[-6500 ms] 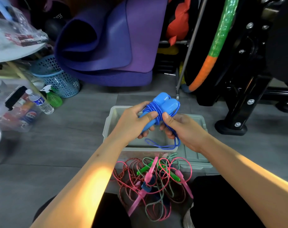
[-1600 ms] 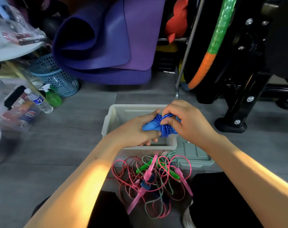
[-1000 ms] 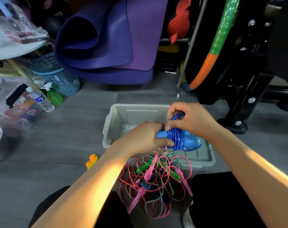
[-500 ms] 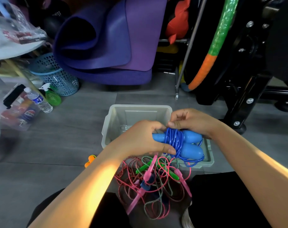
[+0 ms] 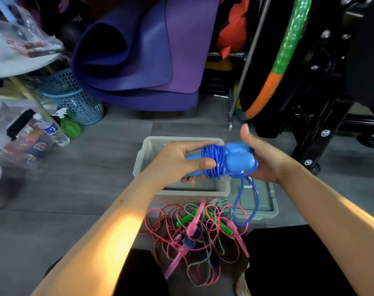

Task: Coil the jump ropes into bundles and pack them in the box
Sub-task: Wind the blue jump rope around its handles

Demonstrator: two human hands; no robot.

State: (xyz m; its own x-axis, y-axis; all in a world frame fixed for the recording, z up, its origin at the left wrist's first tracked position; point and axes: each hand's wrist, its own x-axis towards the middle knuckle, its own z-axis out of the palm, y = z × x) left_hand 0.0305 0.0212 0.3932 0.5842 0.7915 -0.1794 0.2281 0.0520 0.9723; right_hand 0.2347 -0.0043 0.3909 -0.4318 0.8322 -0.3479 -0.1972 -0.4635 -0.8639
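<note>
My left hand (image 5: 181, 161) grips the narrow ends of the blue jump rope (image 5: 226, 162), whose two handles lie side by side with cord wound round their middle. A loose loop of blue cord hangs down from it toward the floor. My right hand (image 5: 265, 159) is spread beside the thick handle ends, thumb raised, palm touching or nearly touching them. The bundle hovers over the open clear plastic box (image 5: 147, 154). A tangle of pink and green jump ropes (image 5: 198, 231) lies on the floor in front of the box.
The box lid (image 5: 265, 199) lies to the right of the box. A rolled purple mat (image 5: 139, 60) and a blue mesh basket (image 5: 75, 99) stand behind, bottles (image 5: 53, 131) at the left, a black machine frame (image 5: 322, 124) and a hoop (image 5: 277, 67) at the right.
My right hand has let go of the cord and spread beside the handles. The blue bundle rose slightly, and a loop of cord now hangs loose below it.
</note>
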